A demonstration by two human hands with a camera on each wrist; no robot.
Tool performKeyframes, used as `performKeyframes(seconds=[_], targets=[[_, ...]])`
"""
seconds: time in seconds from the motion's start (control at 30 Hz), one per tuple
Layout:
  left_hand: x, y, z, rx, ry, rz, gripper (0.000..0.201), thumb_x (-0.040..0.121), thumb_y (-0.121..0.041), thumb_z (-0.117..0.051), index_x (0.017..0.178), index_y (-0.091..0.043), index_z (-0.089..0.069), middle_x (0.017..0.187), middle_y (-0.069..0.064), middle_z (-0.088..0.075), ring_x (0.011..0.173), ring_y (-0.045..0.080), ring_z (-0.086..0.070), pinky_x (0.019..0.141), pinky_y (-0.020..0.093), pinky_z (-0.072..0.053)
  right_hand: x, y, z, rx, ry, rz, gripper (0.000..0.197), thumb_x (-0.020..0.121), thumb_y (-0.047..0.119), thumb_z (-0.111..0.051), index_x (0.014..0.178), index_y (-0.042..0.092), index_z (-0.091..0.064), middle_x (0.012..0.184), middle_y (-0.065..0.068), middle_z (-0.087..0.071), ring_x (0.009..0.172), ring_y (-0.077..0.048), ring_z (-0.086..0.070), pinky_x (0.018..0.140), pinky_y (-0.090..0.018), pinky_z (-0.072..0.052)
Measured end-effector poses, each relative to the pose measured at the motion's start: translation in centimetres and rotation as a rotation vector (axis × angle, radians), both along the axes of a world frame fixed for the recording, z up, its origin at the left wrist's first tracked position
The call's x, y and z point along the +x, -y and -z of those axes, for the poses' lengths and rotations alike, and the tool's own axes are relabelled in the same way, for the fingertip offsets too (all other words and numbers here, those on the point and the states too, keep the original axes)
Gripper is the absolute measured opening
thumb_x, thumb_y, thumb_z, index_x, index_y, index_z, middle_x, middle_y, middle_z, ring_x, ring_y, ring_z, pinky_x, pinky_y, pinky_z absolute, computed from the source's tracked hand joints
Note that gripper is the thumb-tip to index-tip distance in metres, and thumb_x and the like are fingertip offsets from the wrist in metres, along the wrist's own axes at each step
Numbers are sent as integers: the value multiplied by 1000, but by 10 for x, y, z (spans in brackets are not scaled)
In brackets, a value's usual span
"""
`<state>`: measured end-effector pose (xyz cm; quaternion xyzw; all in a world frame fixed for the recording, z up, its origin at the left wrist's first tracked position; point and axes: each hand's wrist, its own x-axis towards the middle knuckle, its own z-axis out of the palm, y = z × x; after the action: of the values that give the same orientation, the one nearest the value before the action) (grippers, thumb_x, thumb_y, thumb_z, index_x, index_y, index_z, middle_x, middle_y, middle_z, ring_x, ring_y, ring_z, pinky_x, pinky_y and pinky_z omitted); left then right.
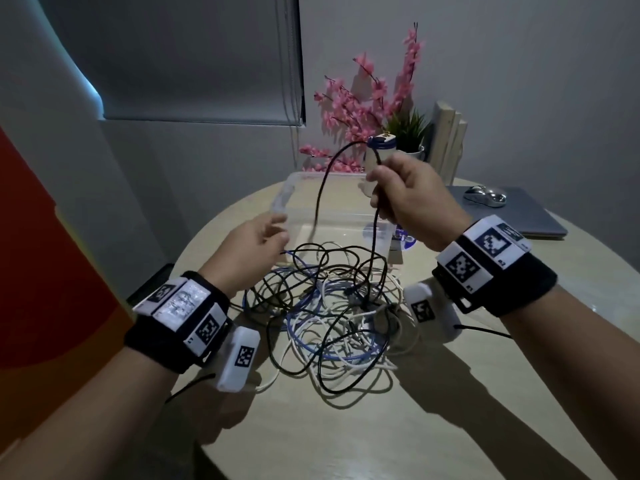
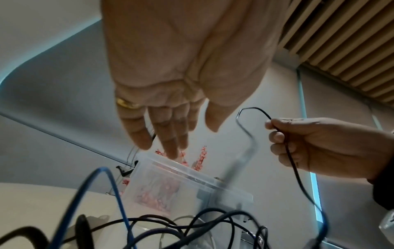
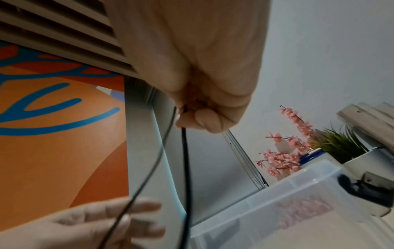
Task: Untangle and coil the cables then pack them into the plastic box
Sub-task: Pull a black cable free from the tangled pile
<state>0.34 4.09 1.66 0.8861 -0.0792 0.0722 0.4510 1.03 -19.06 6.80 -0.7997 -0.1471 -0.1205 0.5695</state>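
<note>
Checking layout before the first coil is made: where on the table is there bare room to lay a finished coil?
Bare table lies between the cable tangle and the near edge, and right of the tangle, in front of the laptop. The box behind the tangle looks empty. The centre is crowded; the back holds plants.

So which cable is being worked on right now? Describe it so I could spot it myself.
Start at the round table and find the tangled heap of cables in front of the clear plastic box. One thin black cable rises from it, arching through the right hand. It alone is lifted; the others lie flat.
</note>
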Motion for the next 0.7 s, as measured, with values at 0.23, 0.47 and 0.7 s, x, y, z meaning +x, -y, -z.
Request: performKeyframes(seconds=[0.23,0.47,0.7], targets=[[-17,32,-23,-383,115,238,44,97,-38,-41,136,-20,-43,117,3,-67,109,14,-63,96,28,-46,-8,-18,14,-275,63,-105,18,97,21,-51,84,24,-62,63,3,-58,61,-14,-52,61,-33,-45],[-20,35,-28,-440,-19,214,12,93,-16,-57,95,-9,-66,78,6,-67,62,11,-63,60,21,-53,-11,-20,22,-239,27,-114,15,97,18,-50,90,13,-62,62,2,-54,55,-10,-51,54,-20,-42],[-8,23,-37,-707,122,11,24,101,-14,-44,82,-12,-59,66,0,-62,49,7,-58,56,24,-55,-14,-19,38,-228,-62,-139,22,99,22,-44,83,24,-59,57,1,-48,56,-16,-51,57,-29,-42]])
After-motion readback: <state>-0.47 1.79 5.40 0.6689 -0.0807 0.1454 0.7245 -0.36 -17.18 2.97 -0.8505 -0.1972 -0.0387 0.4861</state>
